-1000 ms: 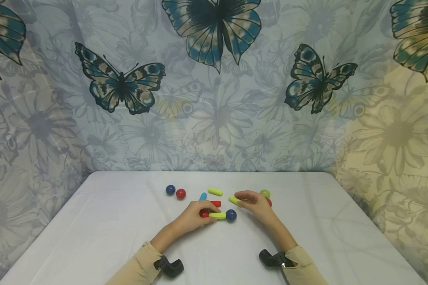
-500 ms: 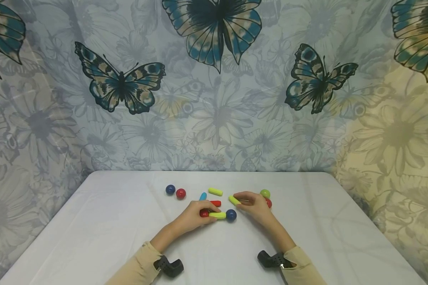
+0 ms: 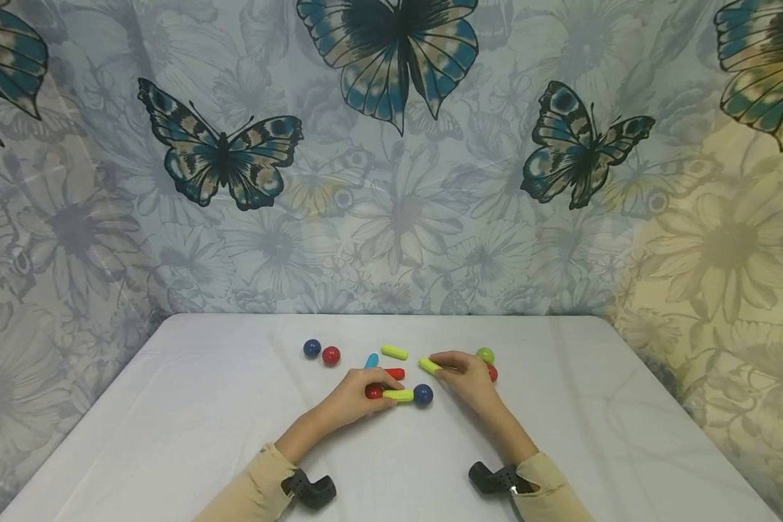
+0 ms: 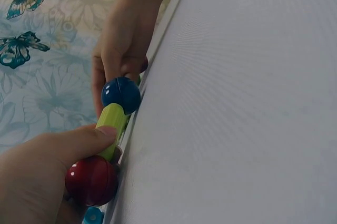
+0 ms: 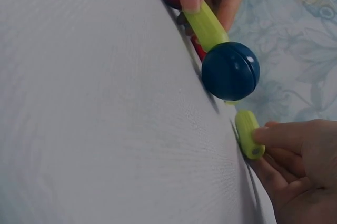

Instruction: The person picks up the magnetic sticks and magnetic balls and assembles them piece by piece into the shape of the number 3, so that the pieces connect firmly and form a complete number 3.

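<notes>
Dumbbell [image 3: 401, 396]: near the middle of the bench [image 3: 202, 413], at the near side of the loose pieces; whether it touches the surface, I cannot tell.
Dumbbell axis: almost straight left to right, the red knob [image 3: 373, 391] at the left end, the lime shaft [image 3: 398, 395] between, the blue knob [image 3: 423, 395] at the right end.
Left hand [image 3: 355, 391]: fingers grasping the dumbbell at its left part, around the red knob, with the thumb along the shaft; the blue knob sticks out free to the right.
Held rod [image 3: 428, 365]: lime, farther away than the blue knob and slightly right of it, apart from it.
Held rod axis: slanting, one end toward the far left, the other toward the near right, where the hand has it.
Right hand [image 3: 470, 377]: thumb and fingers pinching the held rod by its near right end.
Far rod [image 3: 394, 351]: lime, lying mostly left to right, its right end slightly nearer.
Red rod [image 3: 396, 373]: points right; its left part is hidden behind the left hand.
Blue rod [image 3: 372, 359]: points to the far side, its near end hidden by the same hand.
Left balls: blue ball [image 3: 312, 348] and, just right and slightly nearer, red ball [image 3: 330, 355].
Right balls: green ball [image 3: 486, 354] beyond the right hand, and a nearer red one [image 3: 492, 372], partly covered by that hand.
</notes>
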Demonstrator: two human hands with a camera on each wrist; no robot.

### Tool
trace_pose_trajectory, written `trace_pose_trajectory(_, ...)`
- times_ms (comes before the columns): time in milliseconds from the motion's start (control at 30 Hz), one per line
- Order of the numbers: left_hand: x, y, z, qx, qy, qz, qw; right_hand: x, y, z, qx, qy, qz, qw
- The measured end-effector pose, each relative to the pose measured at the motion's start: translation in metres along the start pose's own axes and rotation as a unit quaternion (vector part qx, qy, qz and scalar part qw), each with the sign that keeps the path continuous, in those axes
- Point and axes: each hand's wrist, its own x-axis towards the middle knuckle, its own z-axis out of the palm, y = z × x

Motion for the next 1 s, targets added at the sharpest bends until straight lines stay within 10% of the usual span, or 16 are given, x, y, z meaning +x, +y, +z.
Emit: trace_pose_trajectory(1000,0.0,-0.001,0.0,-0.006,0.0,0.003,1.0,-0.005,-0.01,0.005,-0.039,0.001,0.0,0.999)
